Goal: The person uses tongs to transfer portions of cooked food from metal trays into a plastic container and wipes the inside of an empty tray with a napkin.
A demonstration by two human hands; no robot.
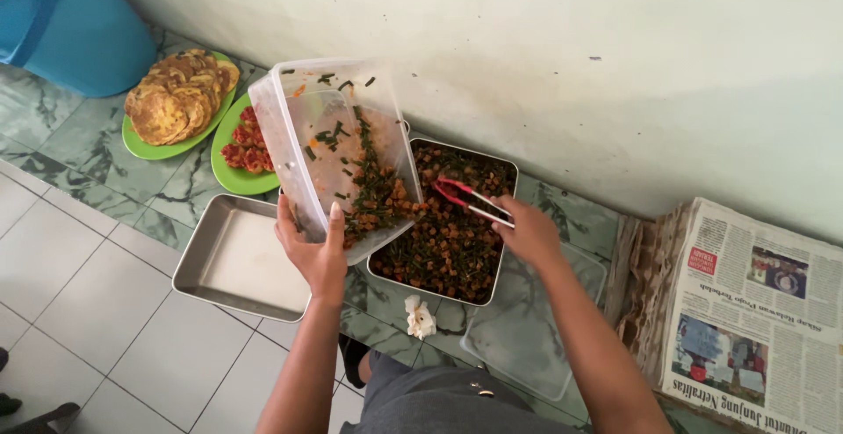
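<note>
My left hand point(313, 250) grips the rim of a clear plastic container point(329, 140), tipped on its side over a square metal pan point(507, 171). A dark mix of green bits and brown pieces clings to the container's lower wall and spills toward the pan, which is full of the same food point(448, 241). My right hand point(527, 230) holds tongs with red tips point(461, 195), reaching into the food at the container's mouth.
An empty metal tray point(237, 258) lies on the floor to the left. Behind it stand a green plate of fried patties point(180, 96) and a green plate of red pieces point(246, 149). A blue bucket point(75, 26), a clear lid point(527, 333), a crumpled tissue point(420, 317) and newspaper point(760, 311) are nearby.
</note>
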